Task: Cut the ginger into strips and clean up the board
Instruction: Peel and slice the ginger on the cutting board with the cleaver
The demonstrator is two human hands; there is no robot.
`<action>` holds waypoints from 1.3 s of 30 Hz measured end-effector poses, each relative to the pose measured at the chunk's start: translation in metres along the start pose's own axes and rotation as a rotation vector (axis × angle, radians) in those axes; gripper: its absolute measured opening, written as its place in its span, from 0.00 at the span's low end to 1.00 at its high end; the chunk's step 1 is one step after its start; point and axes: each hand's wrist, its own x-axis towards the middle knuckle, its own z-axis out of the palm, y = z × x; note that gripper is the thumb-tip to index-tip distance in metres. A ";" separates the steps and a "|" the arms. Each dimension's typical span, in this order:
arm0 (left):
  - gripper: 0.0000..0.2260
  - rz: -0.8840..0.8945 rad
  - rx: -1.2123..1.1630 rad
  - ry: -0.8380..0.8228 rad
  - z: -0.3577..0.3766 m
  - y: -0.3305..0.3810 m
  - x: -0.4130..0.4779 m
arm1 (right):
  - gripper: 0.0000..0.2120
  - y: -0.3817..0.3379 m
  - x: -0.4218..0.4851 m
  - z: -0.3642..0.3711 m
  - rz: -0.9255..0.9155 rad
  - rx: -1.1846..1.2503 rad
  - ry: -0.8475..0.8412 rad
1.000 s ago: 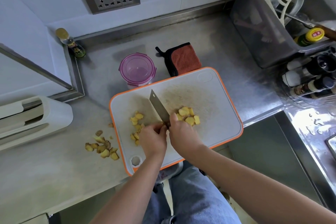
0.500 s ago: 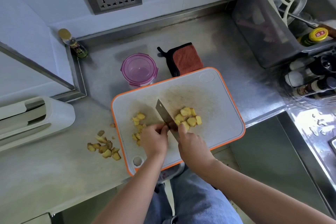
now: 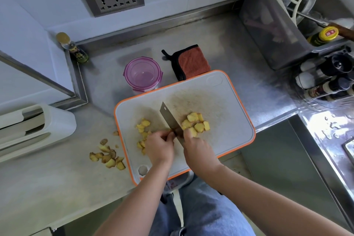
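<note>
**On the cutting board [image 3: 239, 105], one knife [image 3: 168, 117] between two hands**

Its long axis runs away and leftward. The right hand [image 3: 199, 151] grips the handle. The left hand [image 3: 160, 146], fingers curled, pins a mostly hidden ginger piece [image 3: 167, 130] just left of the blade. Other ginger lies in three heaps: left heap [image 3: 143, 126], right heap [image 3: 195, 122], and counter heap [image 3: 108, 156] off the board.

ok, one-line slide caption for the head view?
Right hand grips a cleaver on the orange-rimmed board, left hand curled beside it, ginger chunks either side.
</note>
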 end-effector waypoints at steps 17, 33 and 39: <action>0.11 0.027 0.021 -0.056 -0.005 0.003 -0.001 | 0.13 0.015 -0.006 -0.012 -0.064 -0.155 -0.035; 0.18 1.092 0.808 -0.149 -0.006 0.047 0.080 | 0.22 0.026 0.007 -0.031 -0.243 -0.260 -0.128; 0.17 1.091 0.837 -0.138 -0.010 0.044 0.076 | 0.25 0.022 0.007 -0.038 -0.276 -0.265 -0.185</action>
